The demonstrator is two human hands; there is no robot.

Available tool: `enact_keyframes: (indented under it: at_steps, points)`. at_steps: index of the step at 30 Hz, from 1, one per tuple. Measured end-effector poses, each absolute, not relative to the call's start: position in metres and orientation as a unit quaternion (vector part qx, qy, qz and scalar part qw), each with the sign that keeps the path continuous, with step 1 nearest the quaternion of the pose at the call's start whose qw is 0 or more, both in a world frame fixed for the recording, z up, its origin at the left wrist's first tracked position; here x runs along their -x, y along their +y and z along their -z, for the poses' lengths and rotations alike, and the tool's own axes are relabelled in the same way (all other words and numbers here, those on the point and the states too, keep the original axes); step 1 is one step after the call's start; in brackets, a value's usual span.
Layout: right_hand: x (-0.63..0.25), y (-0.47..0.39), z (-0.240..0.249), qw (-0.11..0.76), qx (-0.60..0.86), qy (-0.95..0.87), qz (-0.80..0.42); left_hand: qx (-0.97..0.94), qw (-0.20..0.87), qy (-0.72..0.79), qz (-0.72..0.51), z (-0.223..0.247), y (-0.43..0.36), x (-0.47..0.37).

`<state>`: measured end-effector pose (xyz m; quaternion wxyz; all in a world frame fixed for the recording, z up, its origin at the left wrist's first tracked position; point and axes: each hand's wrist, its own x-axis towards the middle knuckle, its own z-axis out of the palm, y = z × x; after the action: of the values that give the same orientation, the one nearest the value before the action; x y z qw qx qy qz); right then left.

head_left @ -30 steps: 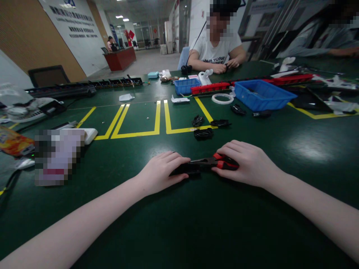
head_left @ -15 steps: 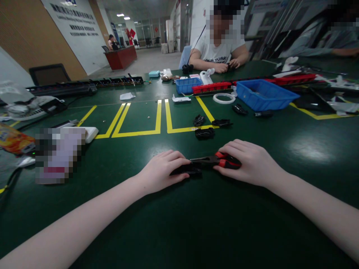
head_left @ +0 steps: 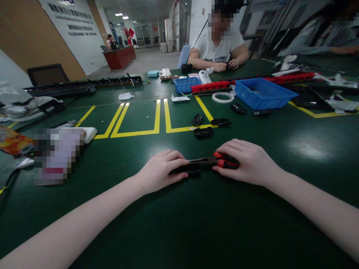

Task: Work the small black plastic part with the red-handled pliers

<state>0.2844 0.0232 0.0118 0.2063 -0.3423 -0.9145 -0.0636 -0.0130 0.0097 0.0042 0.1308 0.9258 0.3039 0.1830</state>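
I'm holding pliers (head_left: 209,160) in my right grip (head_left: 245,161) and pinching a black part (head_left: 194,172) beside their tips with my left grip (head_left: 164,170), judging it unfinished, though whether the three black pieces (head_left: 203,132) lying beyond are done, I can't tell.

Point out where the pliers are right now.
In the head view, the pliers are just below and right of centre, held in the right hand and pointing toward the left hand, which holds a black part.
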Motion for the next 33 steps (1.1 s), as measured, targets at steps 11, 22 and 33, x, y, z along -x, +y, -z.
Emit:
enact_keyframes:
  at_steps: [11, 22, 33]
  points:
    - [-0.2824, 0.0226, -0.0102, 0.201, 0.344, -0.916, 0.046, -0.925, 0.132, 0.307, -0.180, -0.0044, 0.0095, 0.0120]
    - [-0.2838, 0.0248, -0.0116, 0.213, 0.346, -0.911, 0.071, -0.923, 0.133, 0.310, -0.184, -0.0018, 0.0102, 0.0129]
    - [-0.2856, 0.0247, -0.0093, 0.215, 0.336, -0.913, 0.085, -0.923, 0.142, 0.300, -0.193, -0.0021, 0.0106, 0.0133]
